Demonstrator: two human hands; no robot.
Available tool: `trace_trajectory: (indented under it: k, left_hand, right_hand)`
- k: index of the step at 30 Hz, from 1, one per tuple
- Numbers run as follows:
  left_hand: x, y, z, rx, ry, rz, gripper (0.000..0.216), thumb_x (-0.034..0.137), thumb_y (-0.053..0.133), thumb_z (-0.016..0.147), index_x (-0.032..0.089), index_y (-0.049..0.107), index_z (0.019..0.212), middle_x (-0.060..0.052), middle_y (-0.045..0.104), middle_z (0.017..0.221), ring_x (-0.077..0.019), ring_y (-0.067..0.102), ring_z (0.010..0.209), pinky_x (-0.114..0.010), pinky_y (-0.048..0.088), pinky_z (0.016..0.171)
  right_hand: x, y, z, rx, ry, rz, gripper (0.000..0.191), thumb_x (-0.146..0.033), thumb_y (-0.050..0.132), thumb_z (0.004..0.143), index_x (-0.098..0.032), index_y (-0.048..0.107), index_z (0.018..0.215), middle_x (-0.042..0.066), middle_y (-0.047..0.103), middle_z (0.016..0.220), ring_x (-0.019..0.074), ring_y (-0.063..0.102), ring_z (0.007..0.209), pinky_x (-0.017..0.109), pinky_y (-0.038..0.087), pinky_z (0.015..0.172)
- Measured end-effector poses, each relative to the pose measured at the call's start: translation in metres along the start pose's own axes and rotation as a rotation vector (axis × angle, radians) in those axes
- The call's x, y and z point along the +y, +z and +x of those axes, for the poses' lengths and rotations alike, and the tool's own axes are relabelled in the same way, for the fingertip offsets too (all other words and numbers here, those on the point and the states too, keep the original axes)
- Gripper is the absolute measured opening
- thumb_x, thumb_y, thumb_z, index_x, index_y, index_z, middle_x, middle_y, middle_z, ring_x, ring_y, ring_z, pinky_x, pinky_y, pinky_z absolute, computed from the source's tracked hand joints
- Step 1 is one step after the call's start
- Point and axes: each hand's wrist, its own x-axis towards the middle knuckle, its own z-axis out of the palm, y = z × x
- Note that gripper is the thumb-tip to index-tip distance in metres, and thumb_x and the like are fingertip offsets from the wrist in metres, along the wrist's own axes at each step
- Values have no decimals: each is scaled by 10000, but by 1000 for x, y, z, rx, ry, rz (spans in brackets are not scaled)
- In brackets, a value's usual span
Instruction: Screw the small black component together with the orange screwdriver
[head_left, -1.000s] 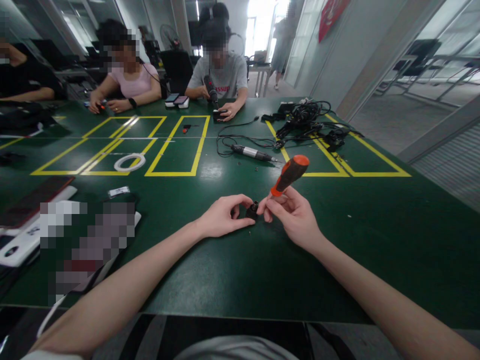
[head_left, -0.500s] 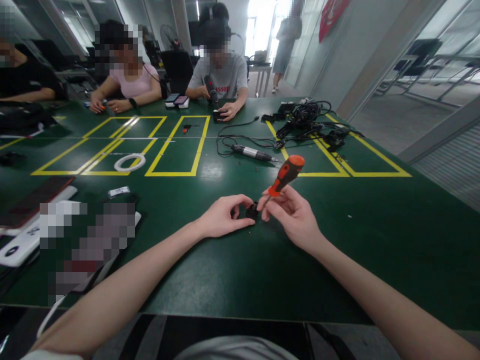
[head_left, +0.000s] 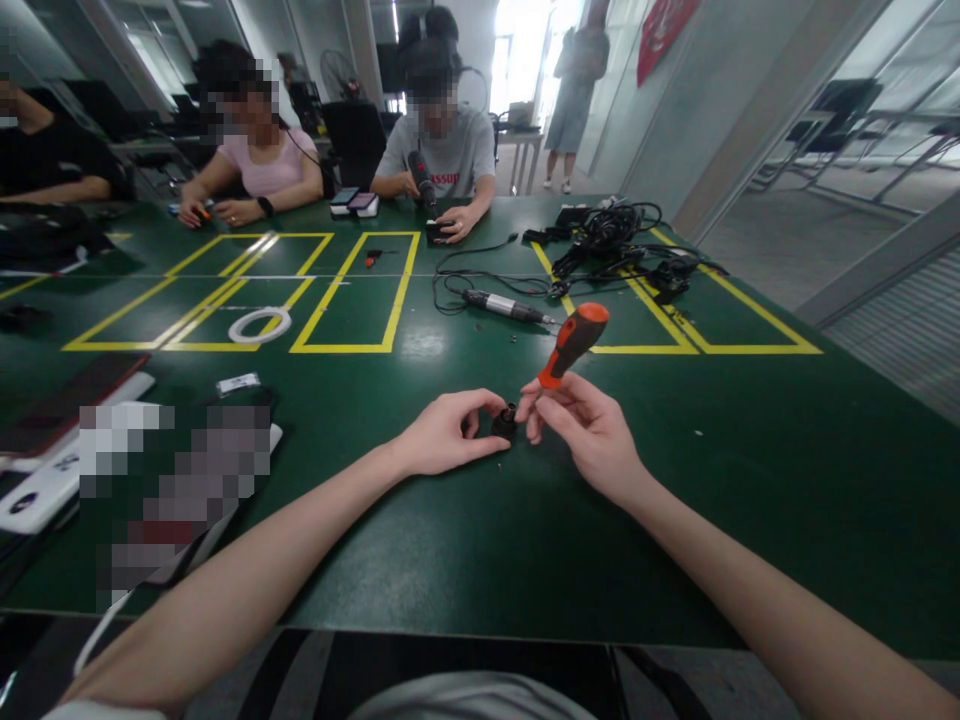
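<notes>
Near the middle of the green table (head_left: 390, 560), my left hand (head_left: 454, 432) is closed around a small round black part (head_left: 505, 424), thumb on the near side and fingers on the far side. The part rests on the tabletop; its exact kind is too small to make out. Just to its right, my right hand (head_left: 589, 425) holds an orange and black screwdriver (head_left: 574, 342) by the lower end of the handle and the shaft. The handle leans up and to the right. Fingers hide most of the shaft and its tip.
Beyond my hands lies a corded electric screwdriver (head_left: 506, 306). A heap of black cables (head_left: 611, 240) is at the far right, a white ring (head_left: 259, 325) at the left. Phones and power banks (head_left: 202, 480) lie near my left arm. A co-worker (head_left: 435, 150) sits across the table.
My right hand has shifted slightly, and the screwdriver handle has tipped a little up and to the left. My left hand and the black part stay put.
</notes>
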Motion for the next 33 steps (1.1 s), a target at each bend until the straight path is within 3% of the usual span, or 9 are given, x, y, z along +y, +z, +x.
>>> trace_trajectory:
  k: [8,12,15,24,29,33]
  left_hand:
    - [0,0,0,-3,-3,6,395,410,765,844,163,675,1139,31,623,780,-102,502,620,-235,406,617]
    - [0,0,0,-1,13,17,384,393,760,846,161,672,1139,21,643,822,-96,496,620,-234,408,621]
    - [-1,1,0,5,14,22,382,389,763,845,165,672,1141,22,645,823,-96,505,624,-232,412,621]
    - [0,0,-1,9,6,29,420,422,768,835,171,675,1160,43,608,748,-103,518,611,-232,417,612]
    - [2,0,-1,5,21,39,403,437,738,859,163,674,1148,24,634,792,-98,513,611,-231,415,609]
    - [1,0,-1,9,35,42,396,427,729,865,160,675,1153,35,613,761,-97,504,607,-230,414,615]
  right_hand:
    - [-1,-1,0,7,-38,-40,343,-531,785,886,-206,711,810,16,681,737,125,613,583,261,556,556]
    - [-1,-1,0,-14,-30,-32,355,-555,702,947,-205,723,894,19,679,716,137,619,577,277,565,554]
    - [0,0,-1,9,-11,-9,381,-580,745,902,-207,692,958,33,720,786,145,636,581,298,592,560]
    - [-5,0,0,39,-24,-49,371,-554,819,838,-214,686,772,25,677,755,142,612,561,308,587,533]
    - [-6,-1,0,11,-28,-65,376,-579,739,906,-209,735,838,13,649,679,147,608,555,307,580,543]
    - [-3,0,-1,11,-26,-10,372,-579,736,911,-208,712,937,42,730,787,152,645,598,306,596,565]
